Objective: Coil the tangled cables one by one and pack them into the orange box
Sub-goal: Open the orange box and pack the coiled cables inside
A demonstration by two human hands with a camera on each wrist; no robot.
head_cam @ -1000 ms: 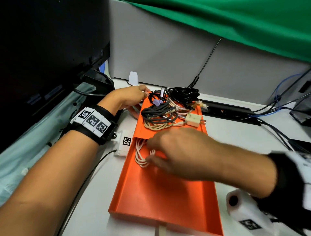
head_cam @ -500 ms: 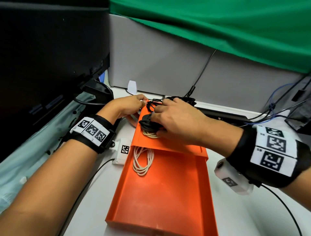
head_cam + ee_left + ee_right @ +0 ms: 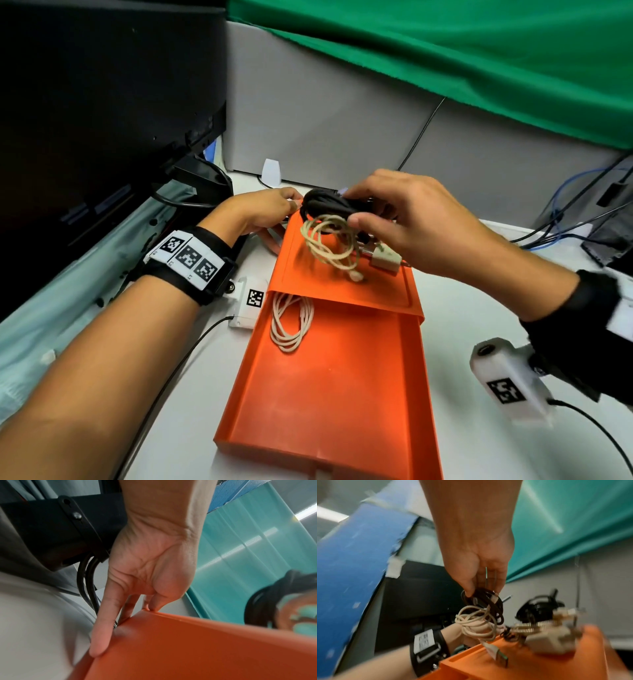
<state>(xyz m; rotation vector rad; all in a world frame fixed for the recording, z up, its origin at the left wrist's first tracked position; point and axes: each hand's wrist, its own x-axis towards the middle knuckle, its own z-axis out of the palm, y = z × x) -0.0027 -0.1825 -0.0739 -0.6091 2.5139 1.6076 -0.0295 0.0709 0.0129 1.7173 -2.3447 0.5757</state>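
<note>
The orange box (image 3: pixel 325 394) lies open on the desk, its lid (image 3: pixel 308 274) slid over the far half. One coiled white cable (image 3: pixel 291 325) lies in the box at the lid's edge. My right hand (image 3: pixel 352 207) pinches a black cable bundle (image 3: pixel 325 204) above the lid, with a tangled beige cable (image 3: pixel 329 243) hanging from it. In the right wrist view the hand (image 3: pixel 482 592) holds the black bundle (image 3: pixel 494 605) and the beige cable (image 3: pixel 476 622) dangles to the lid. A white plug (image 3: pixel 385 262) sits on the lid. My left hand (image 3: pixel 291 204) touches the lid's far left corner, fingers (image 3: pixel 102 622) straight.
More black cable (image 3: pixel 537 608) and a braided cable (image 3: pixel 530 626) lie on the lid's far end. A dark monitor (image 3: pixel 102 102) stands close on the left, a grey partition (image 3: pixel 325 120) behind. Loose wires (image 3: pixel 565 222) run at the far right. A white tagged block (image 3: pixel 250 301) sits beside the box.
My right hand left the white coil in the box, reached to the pile on the lid, and lifted the black bundle with the beige cable hanging. The left hand stayed at the corner.
</note>
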